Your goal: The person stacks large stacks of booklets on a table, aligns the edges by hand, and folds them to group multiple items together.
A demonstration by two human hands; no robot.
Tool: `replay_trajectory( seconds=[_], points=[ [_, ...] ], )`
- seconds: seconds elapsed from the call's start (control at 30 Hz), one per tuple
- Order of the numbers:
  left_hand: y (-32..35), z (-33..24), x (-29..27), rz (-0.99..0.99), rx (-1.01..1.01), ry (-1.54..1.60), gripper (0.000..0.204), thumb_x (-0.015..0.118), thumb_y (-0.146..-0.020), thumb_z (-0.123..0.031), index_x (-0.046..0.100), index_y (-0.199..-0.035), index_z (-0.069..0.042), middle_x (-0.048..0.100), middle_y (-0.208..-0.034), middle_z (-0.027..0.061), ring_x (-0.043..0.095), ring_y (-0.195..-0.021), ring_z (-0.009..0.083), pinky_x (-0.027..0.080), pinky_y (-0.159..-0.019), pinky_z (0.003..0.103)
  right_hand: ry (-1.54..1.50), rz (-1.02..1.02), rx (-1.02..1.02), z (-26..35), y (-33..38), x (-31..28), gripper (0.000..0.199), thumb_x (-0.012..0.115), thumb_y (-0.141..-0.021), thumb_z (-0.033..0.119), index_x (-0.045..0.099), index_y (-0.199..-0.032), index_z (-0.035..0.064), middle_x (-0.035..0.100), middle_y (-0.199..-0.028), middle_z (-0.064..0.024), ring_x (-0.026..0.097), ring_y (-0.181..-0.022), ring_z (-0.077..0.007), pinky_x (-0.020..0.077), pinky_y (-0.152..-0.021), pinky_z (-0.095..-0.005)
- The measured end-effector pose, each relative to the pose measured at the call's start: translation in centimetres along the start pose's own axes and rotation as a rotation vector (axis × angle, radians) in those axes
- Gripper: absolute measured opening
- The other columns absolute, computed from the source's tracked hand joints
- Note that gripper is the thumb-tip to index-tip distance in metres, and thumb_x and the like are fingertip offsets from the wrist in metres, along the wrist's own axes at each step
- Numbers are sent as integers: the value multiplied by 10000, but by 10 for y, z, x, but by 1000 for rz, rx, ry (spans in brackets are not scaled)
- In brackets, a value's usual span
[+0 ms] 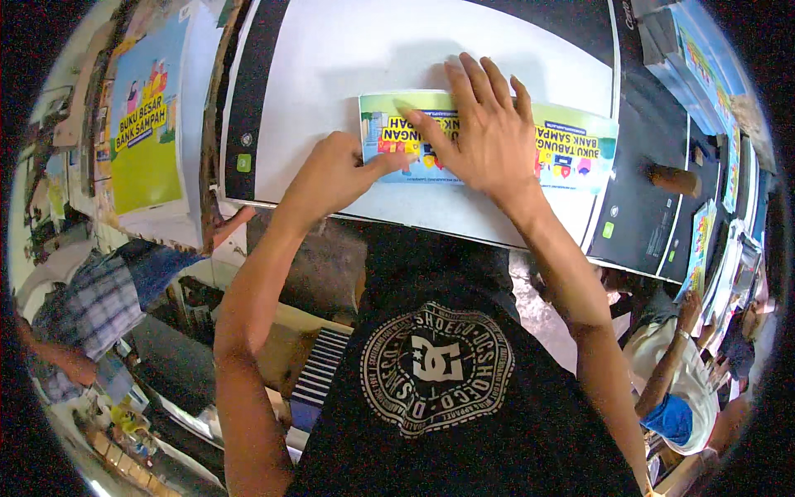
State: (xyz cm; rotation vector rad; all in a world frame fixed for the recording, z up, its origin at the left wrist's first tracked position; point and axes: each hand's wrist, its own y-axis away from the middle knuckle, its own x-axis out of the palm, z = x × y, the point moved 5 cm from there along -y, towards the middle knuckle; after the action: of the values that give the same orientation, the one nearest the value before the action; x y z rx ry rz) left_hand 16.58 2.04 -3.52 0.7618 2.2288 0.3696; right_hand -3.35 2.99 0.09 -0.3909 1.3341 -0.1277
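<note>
A long printed sheet (pixel 575 174) in light blue, green and yellow lies across a white board (pixel 315 74) with black end bands. My right hand (pixel 489 137) rests flat on the middle of this sheet, fingers spread and pointing away from me. At the sheet's left end is my left hand (pixel 327 178), its fingers curled and its thumb laid over the near left part of the print. Part of the sheet is hidden beneath both hands. The thumb and curled fingers seem to grip its edge, though the fingers' underside does not show.
A stack of large printed covers (pixel 149 124) stands on the left. Stacked booklets (pixel 683 66) rise at the far right, beyond a black board (pixel 642 190). A person in a checked shirt (pixel 91 294) is at lower left; another in a white top (pixel 662 364) handles printed sheets at right.
</note>
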Motion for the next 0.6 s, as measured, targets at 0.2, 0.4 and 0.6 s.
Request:
replay_trajectory(
  seconds=[0.2, 0.4, 0.6],
  points=[
    [4, -3, -2, -50, 22, 70, 577, 773, -849, -542, 745, -826, 34, 582, -512, 116, 517, -442, 155, 363, -448, 396, -24, -7, 29, 4, 5, -3, 811, 565, -900, 675, 597, -1319, -19, 569, -1413, -213, 494, -1359, -372, 339, -1133, -580],
    [-4, -5, -4, -33, 0, 67, 546, 774, -853, -530, 762, -829, 15, 593, -515, 118, 531, -434, 193, 381, -451, 394, -41, 48, 37, -3, 2, 6, 774, 576, -906, 653, 608, -1296, -14, 576, -1407, -207, 500, -1353, -372, 370, -1111, -574],
    [-2, -14, -10, 6, -40, -52, 562, 784, -832, -547, 772, -837, 15, 618, -540, 124, 576, -473, 200, 432, -485, 406, -39, 14, 33, -2, 4, 6, 728, 567, -920, 632, 616, -1293, 9, 580, -1396, -205, 505, -1351, -377, 370, -1112, -589]
  ],
)
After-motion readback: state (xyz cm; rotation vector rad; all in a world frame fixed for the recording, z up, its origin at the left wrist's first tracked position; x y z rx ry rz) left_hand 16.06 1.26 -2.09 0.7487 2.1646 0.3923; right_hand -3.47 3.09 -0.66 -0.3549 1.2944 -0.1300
